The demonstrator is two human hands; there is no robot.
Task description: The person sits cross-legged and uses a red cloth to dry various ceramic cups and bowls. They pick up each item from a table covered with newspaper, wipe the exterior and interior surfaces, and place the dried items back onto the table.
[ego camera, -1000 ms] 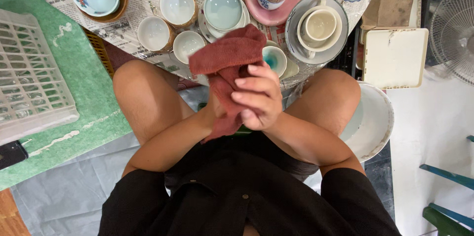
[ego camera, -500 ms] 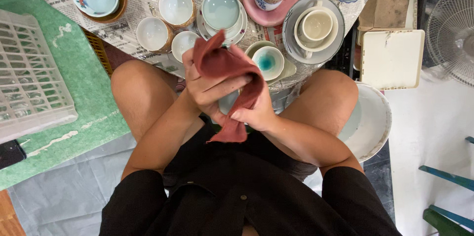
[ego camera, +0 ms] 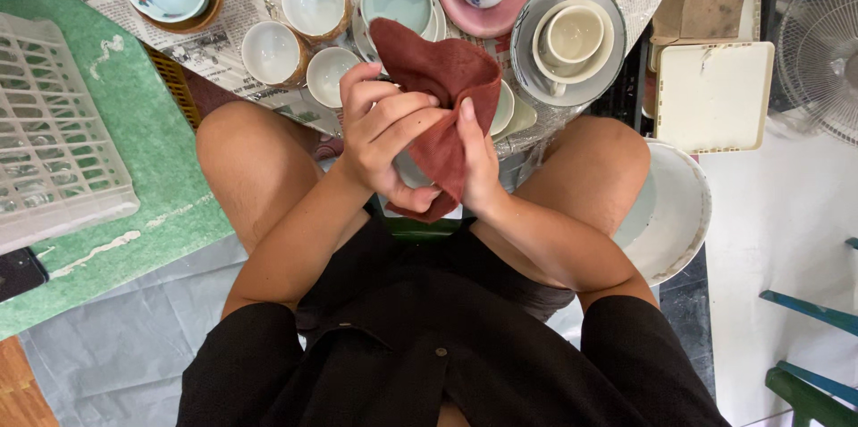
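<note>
Cloth (ego camera: 444,92): a red rag, held above the knees at frame centre, wrapped over a small pale dish.
Left hand (ego camera: 386,139): closed on cloth.
Right hand (ego camera: 476,159): closed on cloth.
Bowls (ego camera: 313,2): ranged at 12 o'clock on newspaper (ego camera: 228,38).

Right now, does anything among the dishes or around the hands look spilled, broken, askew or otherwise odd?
Nothing stands out. The left hand and right hand wrap a dark red cloth around a small dish that is mostly hidden. The bowls and cups on the newspaper sit upright, and no spill or breakage shows.
</note>
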